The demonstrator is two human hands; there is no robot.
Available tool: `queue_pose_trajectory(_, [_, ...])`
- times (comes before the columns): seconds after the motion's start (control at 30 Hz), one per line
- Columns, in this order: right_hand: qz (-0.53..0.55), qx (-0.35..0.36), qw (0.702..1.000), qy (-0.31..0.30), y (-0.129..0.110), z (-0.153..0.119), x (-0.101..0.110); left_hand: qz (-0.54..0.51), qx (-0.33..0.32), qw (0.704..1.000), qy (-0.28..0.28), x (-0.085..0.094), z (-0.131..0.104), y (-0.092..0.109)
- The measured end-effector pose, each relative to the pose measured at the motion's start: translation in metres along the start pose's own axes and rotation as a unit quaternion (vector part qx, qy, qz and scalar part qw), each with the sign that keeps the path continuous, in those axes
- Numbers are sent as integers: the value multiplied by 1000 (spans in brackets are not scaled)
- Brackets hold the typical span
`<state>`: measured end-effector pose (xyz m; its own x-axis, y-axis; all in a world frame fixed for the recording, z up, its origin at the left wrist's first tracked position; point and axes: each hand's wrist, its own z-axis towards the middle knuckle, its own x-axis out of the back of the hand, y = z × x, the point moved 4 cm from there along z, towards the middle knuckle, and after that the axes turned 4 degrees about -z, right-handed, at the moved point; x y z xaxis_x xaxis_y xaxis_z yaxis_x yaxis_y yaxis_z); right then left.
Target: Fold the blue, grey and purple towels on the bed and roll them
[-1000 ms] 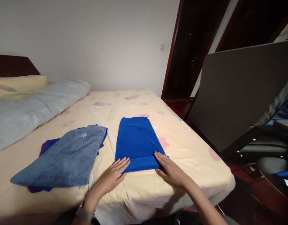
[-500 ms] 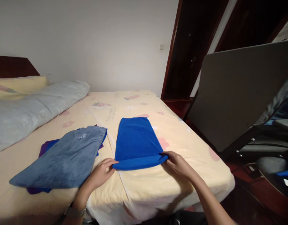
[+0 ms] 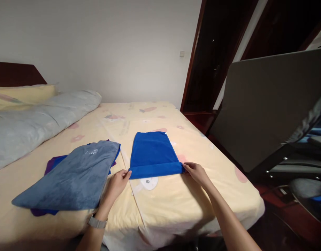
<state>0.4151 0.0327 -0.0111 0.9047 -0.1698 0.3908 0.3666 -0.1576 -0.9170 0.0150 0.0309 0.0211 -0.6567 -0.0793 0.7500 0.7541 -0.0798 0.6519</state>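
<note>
We have the blue cloth [image 3: 153, 148] lying near the front edge of the bed, its near end turned over into a flat band. Our left hand [image 3: 119, 183] pinches the band's left end between thumb and fingers, and our right hand [image 3: 197, 173] pinches the right end. We judge it light, soft and limp (it looks like plush towelling), unlikely to slip or break, but apt to sag mid-span; the two band corners seem the best hold. Under it we see a pale yellow printed sheet [image 3: 165, 209], lightly wrinkled. A grey-blue cloth [image 3: 74, 177] lies to the left; beyond stand a pale wall [image 3: 110, 45] and a dark door [image 3: 211, 59].
</note>
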Motion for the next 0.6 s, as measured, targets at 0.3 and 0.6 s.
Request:
queue_pose_trajectory(0.3, [73, -53, 996, -9, 0, 2, -11, -152, 23, 988, -21, -7, 0, -4])
queue_pose_trajectory(0.6, [137, -34, 990, 0, -5, 1, -12, -260, 43, 965, 4, -8, 6, -12])
